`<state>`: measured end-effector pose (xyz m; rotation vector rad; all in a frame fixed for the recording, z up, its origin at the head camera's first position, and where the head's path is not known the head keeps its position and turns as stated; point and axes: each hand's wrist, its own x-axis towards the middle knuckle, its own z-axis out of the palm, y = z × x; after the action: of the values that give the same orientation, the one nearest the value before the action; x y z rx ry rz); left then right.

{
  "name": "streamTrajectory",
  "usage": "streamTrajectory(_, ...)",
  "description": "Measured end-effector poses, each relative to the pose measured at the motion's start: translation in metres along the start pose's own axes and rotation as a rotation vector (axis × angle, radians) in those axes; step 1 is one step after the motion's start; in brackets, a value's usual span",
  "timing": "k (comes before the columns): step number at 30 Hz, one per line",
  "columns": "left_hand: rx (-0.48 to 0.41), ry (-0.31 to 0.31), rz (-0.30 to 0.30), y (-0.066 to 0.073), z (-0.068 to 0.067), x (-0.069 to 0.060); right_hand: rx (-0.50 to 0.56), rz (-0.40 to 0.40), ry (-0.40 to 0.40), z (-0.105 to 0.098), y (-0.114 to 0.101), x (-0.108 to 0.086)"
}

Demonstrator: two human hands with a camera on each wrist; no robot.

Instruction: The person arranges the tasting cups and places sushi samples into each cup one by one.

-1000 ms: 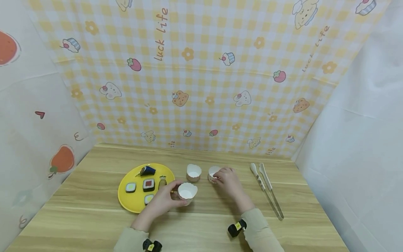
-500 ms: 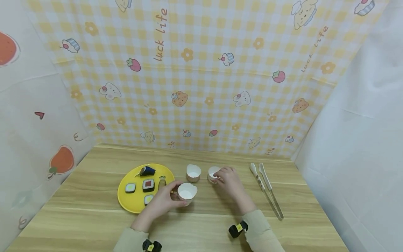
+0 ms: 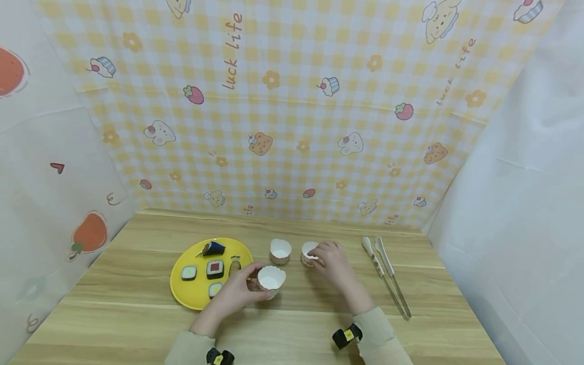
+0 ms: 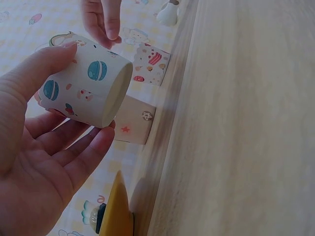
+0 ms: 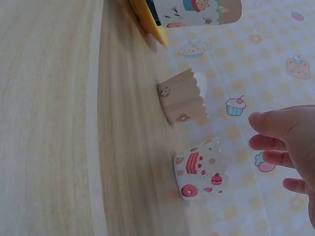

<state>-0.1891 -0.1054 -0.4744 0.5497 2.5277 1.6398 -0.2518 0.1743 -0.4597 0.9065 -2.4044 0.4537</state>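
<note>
We lose the four-o'clock rim of the round yellow plate [image 3: 182, 294] behind the bare left hand [image 3: 236, 291].

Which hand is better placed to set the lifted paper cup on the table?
Probably the left hand: it grips the lifted cup, while the right hand hovers by another cup, holding nothing.

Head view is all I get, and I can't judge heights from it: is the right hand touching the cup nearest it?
Observer: No; the right wrist view shows a gap between the right hand and the red-patterned cup.
Operator: Is the held cup standing on the table?
Observer: No; in the left wrist view, the left hand has it raised clear.
Operator: What's printed on the tan cup?
Observer: The left wrist view shows a small red star on its side.
</note>
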Motion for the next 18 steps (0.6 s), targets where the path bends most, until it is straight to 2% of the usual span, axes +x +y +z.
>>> streamTrajectory(13, -0.022, -0.002, -0.004, 0.000, 0.000, 0.000, -0.012, -0.124, 0.013, -0.020, -0.022, 0.007)
streamTrajectory(18, -0.019, -0.005, -0.003, 0.000, 0.000, 0.000, 0.013, -0.170, 0.044, -0.023, -0.030, 0.008)
